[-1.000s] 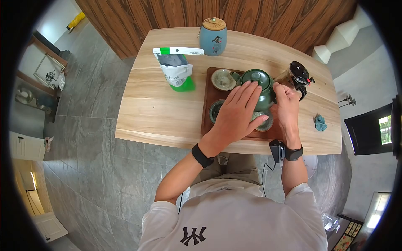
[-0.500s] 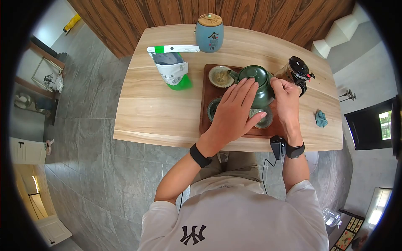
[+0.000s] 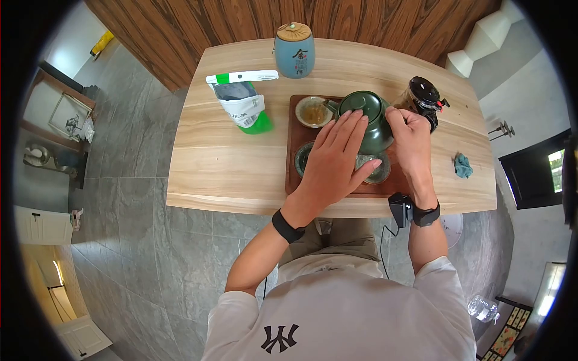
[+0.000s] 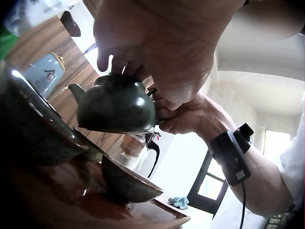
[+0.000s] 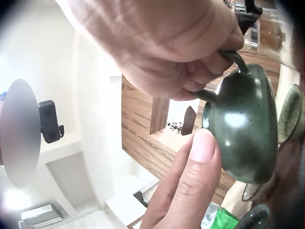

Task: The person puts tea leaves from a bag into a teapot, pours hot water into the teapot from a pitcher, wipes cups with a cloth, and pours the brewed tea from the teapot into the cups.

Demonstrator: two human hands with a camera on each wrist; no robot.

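My right hand (image 3: 412,139) grips the handle of a dark green teapot (image 3: 378,137), fingers curled through it as the right wrist view shows. The left hand (image 3: 335,157) lies with straight fingertips on the teapot's lid (image 3: 361,104). In the left wrist view the teapot (image 4: 116,107) hangs above the tray, its spout (image 4: 76,91) toward the far-left cup. That cup (image 3: 313,112) holds amber tea. Two more cups show in the head view: one (image 3: 301,157) partly behind my left hand, another (image 3: 380,171) under the teapot. All stand on a reddish-brown wooden tray (image 3: 295,129).
Left of the tray stands a green and white pouch (image 3: 244,108). At the table's back is a blue jar (image 3: 295,54) with a tan lid. A glass pot (image 3: 420,99) with a black lid stands right of the teapot. A crumpled teal cloth (image 3: 463,166) lies near the right edge.
The teapot has tipped toward the far-left cup, and amber tea has gathered in that cup. Both hands keep their hold on handle and lid. The head view has shifted slightly.
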